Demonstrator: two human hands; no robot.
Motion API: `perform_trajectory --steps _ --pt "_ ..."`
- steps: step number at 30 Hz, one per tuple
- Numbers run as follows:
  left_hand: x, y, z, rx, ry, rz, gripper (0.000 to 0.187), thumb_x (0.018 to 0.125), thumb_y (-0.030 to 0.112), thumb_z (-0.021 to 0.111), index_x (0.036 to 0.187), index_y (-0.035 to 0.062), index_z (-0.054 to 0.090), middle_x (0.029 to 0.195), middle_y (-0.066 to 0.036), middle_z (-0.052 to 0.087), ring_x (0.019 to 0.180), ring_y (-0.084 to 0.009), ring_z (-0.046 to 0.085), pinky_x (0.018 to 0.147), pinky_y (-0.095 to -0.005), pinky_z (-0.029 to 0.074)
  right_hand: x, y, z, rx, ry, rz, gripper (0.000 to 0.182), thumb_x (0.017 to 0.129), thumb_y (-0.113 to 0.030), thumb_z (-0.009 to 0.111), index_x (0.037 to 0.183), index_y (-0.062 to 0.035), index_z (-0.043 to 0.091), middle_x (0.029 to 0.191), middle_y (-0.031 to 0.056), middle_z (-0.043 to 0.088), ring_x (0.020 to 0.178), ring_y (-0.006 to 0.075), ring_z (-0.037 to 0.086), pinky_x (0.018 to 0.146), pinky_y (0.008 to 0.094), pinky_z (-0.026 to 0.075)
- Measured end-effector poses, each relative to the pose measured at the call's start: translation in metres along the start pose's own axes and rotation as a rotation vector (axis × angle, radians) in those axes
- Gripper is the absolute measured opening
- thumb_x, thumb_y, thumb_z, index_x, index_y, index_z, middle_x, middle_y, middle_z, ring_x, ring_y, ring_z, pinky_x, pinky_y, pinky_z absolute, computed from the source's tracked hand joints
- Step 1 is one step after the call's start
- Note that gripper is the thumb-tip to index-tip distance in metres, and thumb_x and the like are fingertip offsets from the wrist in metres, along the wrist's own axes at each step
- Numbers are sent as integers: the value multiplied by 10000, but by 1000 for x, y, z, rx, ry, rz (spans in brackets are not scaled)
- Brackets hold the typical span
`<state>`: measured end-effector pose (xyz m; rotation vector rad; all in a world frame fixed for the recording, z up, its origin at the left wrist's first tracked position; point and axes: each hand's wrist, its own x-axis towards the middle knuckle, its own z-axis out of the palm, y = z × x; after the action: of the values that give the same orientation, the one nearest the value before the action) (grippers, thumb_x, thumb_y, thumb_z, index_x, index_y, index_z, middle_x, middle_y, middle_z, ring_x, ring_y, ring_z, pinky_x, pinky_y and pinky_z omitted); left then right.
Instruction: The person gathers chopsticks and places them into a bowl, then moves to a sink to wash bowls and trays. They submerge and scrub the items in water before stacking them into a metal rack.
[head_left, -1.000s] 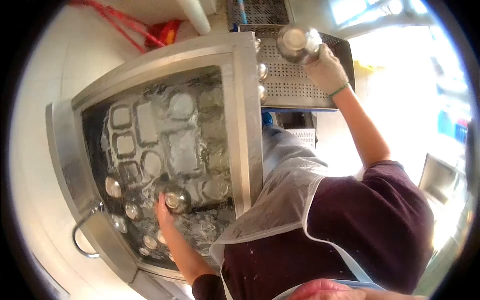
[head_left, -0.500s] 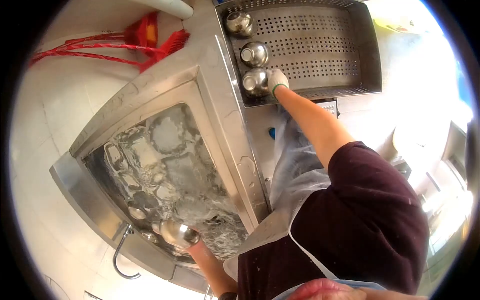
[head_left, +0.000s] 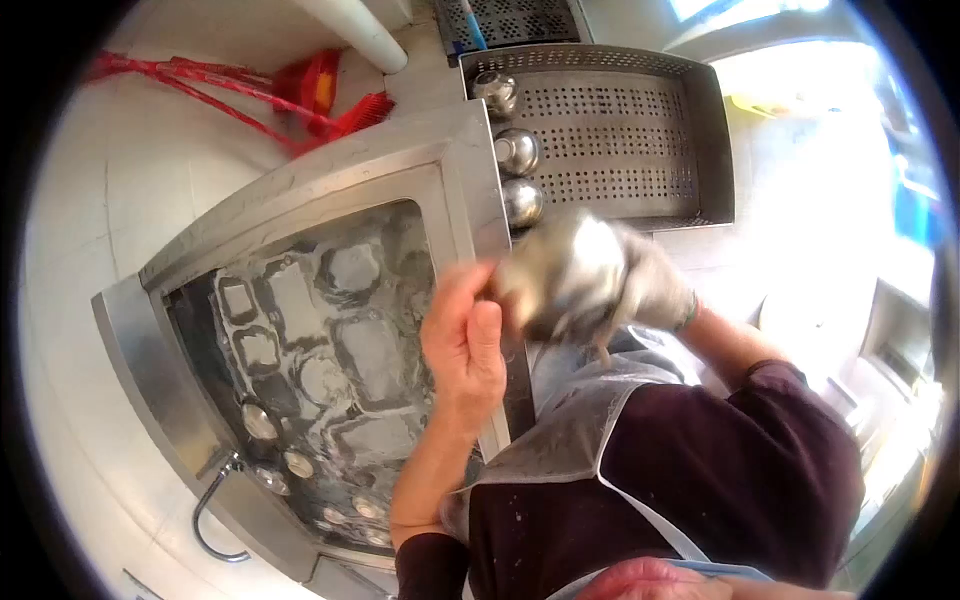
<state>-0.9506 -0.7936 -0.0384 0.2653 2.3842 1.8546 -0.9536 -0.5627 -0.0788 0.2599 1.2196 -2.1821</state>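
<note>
A shiny metal bowl (head_left: 578, 262), smeared by motion, is between my two hands, above the edge of the sink. My right hand (head_left: 655, 285), in a pale knitted glove, is closed around its right side. Bare and bent at the fingers, my left hand (head_left: 463, 335) holds the bowl's left side, partly blurred where they meet. Upturned metal bowls line the left side of a perforated metal tray: one at the top (head_left: 496, 93), a second (head_left: 518, 152) and a third (head_left: 522, 203) nearest my hands.
Trays and several bowls lie under rippling water in the steel sink (head_left: 465, 200) at left. A curved faucet (head_left: 205, 510) stands at its lower left edge. The perforated tray (head_left: 718, 150) is above right, and red brooms (head_left: 335, 120) lie on the floor at upper left.
My left hand has moved up and right from over the water with the bowl. My right hand has left the bowls in the tray and come down to this bowl. The view has shifted.
</note>
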Motion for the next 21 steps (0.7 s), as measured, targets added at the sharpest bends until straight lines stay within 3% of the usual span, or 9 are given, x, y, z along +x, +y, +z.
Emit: perform_trajectory --steps 1,3,7,9,11,13,15,17,21 --pt "6 -6 -8 118 106 66 390 942 279 490 1207 -7 471 1155 -115 554 1106 -204 505 938 -323 390 11 -2 -19 238 26 -86 597 627 19 750 1162 34 486 1028 127 613 961 230 607 780 357 541" --pt "7 -16 -28 377 311 175 389 950 251 476 1247 0 456 1214 -133 534 1150 -219 482 963 -333 372 50 28 -90 87 230 -165 406 828 -138 617 1191 -18 483 1031 88 614 875 186 609 755 283 531" --pt "-78 -61 -93 415 678 -338 361 949 151 469 1272 -7 442 1266 -145 503 1159 -239 474 988 -363 361 158 85 -167 340 443 45 316 900 -413 566 972 -107 537 787 17 541 524 94 433 474 247 425" --pt "-180 -75 -126 601 674 -564 348 943 139 481 1253 -15 453 1247 -133 505 1119 -221 494 970 -345 381 205 104 -160 136 717 326 339 860 -451 611 810 -120 553 683 -14 507 460 83 368 419 248 308" --pt "-244 -73 -131 612 694 -659 341 941 144 488 1242 -14 462 1225 -126 512 1098 -210 501 952 -342 396 239 141 -184 -154 708 414 449 840 -452 614 1019 -42 573 829 71 597 536 162 531 466 329 396" --pt "-282 -60 -124 519 767 -794 336 932 130 495 1243 4 471 1230 -111 505 1089 -202 500 925 -328 406 234 115 -129 -656 911 438 435 874 -370 584 1116 -9 566 1004 99 618 703 186 602 574 362 487" --pt "-307 -44 -113 337 925 -946 343 917 98 502 1254 38 479 1261 -88 485 1092 -196 491 890 -302 410 240 131 -141 -964 850 368 428 879 -356 576 1126 -7 562 1015 100 616 722 187 602 588 360 490" --pt "-320 -43 -109 669 866 -998 356 916 120 525 1257 33 475 1256 -99 484 1113 -217 490 893 -311 416 255 141 -153 -1028 752 279 422 885 -343 568 1136 -5 557 1026 102 615 742 188 603 602 358 493" --pt "-324 -75 -138 628 1033 -948 376 910 138 532 1252 1 459 1239 -156 480 1140 -269 475 945 -356 385 273 146 -165 -932 688 217 410 896 -317 552 1156 -1 547 1048 104 613 780 191 604 629 355 499"
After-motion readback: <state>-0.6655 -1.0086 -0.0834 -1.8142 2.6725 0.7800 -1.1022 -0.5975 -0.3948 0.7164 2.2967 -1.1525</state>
